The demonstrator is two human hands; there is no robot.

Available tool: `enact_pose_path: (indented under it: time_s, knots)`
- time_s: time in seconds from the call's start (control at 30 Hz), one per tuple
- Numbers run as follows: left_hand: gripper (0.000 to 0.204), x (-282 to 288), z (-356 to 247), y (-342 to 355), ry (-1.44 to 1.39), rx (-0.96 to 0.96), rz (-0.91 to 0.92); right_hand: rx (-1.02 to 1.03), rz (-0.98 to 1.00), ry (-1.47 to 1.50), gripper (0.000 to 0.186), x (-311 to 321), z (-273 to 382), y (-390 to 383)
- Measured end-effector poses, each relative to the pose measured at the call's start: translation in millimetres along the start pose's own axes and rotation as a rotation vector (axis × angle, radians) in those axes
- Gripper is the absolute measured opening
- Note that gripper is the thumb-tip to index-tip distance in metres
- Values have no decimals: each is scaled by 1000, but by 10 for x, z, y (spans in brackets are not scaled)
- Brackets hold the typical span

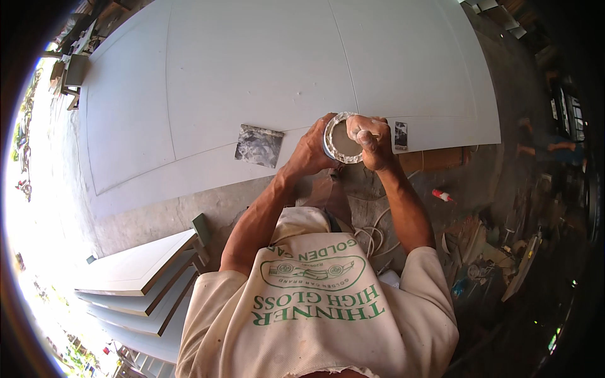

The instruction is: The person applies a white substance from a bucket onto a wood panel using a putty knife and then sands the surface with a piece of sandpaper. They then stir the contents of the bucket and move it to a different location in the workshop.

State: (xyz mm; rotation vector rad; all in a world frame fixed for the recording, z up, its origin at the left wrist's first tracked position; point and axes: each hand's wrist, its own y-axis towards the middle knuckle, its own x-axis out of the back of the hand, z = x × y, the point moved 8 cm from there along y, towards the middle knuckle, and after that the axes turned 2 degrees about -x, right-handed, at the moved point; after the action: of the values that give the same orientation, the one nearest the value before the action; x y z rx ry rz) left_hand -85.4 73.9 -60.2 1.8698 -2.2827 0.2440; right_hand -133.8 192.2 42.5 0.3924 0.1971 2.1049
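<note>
Near the edge of a large pale panel, my left hand is wrapped round the side of a round can. White crust coats the can's rim, and a greyish-beige material shows inside. Over the can's right side, my right hand is closed, its thumb and fingers smeared white. What it grips is hidden under the fingers. On the panel left of my hands lies a flat, roughly square scraper-like sheet, mottled grey and black. A smaller dark, smudged piece lies just right of my right hand.
Several pale panels are stacked at the lower left. On the floor to the right lie a red-and-white bottle, a looped pale cable and scattered offcuts. A brown board or box sits under the panel's near edge.
</note>
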Motion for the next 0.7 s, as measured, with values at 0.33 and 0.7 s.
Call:
enact_pose_path:
  time_s: [0.33,0.7]
  knots:
    - [107,-100,-1,-95,85,-36,-169,-301,-924,332,56,62,-3,-517]
    - [140,-239,-25,-479,210,90,-173,230,-744,432,52,381,652,-523]
